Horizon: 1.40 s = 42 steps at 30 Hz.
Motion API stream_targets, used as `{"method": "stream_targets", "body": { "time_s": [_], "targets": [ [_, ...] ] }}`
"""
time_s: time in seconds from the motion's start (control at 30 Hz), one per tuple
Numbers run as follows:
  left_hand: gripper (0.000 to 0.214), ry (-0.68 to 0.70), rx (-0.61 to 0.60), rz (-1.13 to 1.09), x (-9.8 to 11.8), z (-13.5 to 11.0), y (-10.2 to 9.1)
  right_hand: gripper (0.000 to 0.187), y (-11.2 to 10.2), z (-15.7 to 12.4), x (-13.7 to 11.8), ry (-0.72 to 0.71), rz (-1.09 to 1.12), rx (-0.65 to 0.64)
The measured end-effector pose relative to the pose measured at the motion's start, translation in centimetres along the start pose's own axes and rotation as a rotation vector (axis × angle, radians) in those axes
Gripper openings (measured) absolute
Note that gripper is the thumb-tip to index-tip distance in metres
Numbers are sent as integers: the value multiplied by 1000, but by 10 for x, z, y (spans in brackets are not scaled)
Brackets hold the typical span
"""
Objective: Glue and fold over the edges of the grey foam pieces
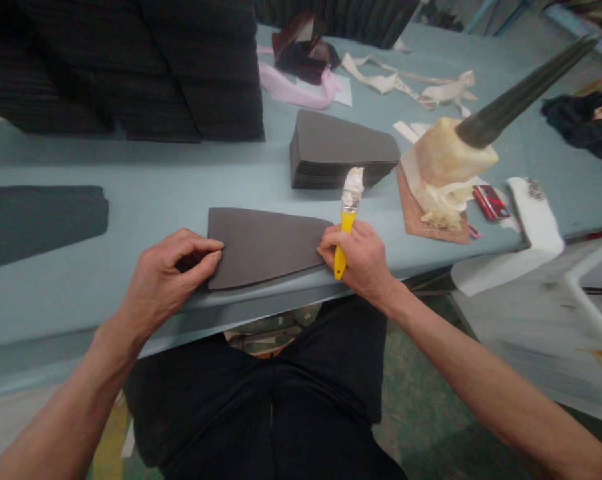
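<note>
A dark grey tapered foam-like sheet (pixel 271 250) lies at the front edge of the table. Its wide left edge is pinched between the thumb and fingers of my left hand (pixel 173 273). My right hand (pixel 359 257) grips a paintbrush (pixel 348 227) with a yellow handle, bristles up and coated in whitish paste. The fingertips of that same hand also touch the narrow right end of the sheet. Just behind stands a stack of similar grey sheets (pixel 343 143).
Tall dark stacks (pixel 191 73) fill the back left. A dark piece (pixel 41 220) lies at far left. On the right, a paste-crusted container (pixel 451 153) with a dark rod sits on a brown board (pixel 411 217), beside a red box (pixel 491 202). Fabric strips (pixel 391 81) lie behind.
</note>
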<state>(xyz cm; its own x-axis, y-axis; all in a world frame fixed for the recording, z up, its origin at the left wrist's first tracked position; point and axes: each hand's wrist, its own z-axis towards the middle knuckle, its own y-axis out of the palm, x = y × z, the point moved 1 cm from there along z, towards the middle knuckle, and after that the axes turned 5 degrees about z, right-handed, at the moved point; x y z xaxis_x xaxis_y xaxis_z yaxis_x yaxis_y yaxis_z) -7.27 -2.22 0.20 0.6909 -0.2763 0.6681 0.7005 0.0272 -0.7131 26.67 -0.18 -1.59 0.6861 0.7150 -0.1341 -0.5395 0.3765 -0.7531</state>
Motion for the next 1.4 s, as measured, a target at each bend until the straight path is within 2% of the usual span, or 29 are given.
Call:
{"method": "stream_targets", "body": {
  "time_s": [0.2,0.27,0.37,0.43,0.57,0.63,0.7,0.83,0.97,1.03,1.13,1.27,1.4],
  "targets": [
    [25,-19,-42,13,-3,2,-9,12,3,2,0,-17,7,40],
    [26,24,-13,99,1,4,-15,14,4,3,0,-11,1,38],
    [27,154,44,283,18,12,-16,15,5,3,0,-1,2,22],
    [29,280,14,327,33,20,-7,15,4,3,-1,4,9,16],
    [38,456,-183,275,50,40,23,15,1,4,-3,14,19,3],
    [41,472,-234,254,48,47,36,14,0,5,-4,12,19,-9],
    [41,470,-234,241,42,50,44,14,-1,5,-4,6,16,-13],
    [40,466,-219,229,35,49,48,14,-8,7,-6,5,12,2],
    [37,459,-205,222,36,46,50,10,-12,14,-23,39,52,23],
    [36,451,-196,215,37,45,51,9,-6,20,-35,82,136,35],
    [32,448,-195,200,40,45,52,14,16,27,-51,170,257,30],
    [31,462,-198,190,42,44,52,26,42,27,-58,253,250,6],
    [30,471,-183,237,44,43,51,30,45,23,-56,247,226,-5]
  ]
}}
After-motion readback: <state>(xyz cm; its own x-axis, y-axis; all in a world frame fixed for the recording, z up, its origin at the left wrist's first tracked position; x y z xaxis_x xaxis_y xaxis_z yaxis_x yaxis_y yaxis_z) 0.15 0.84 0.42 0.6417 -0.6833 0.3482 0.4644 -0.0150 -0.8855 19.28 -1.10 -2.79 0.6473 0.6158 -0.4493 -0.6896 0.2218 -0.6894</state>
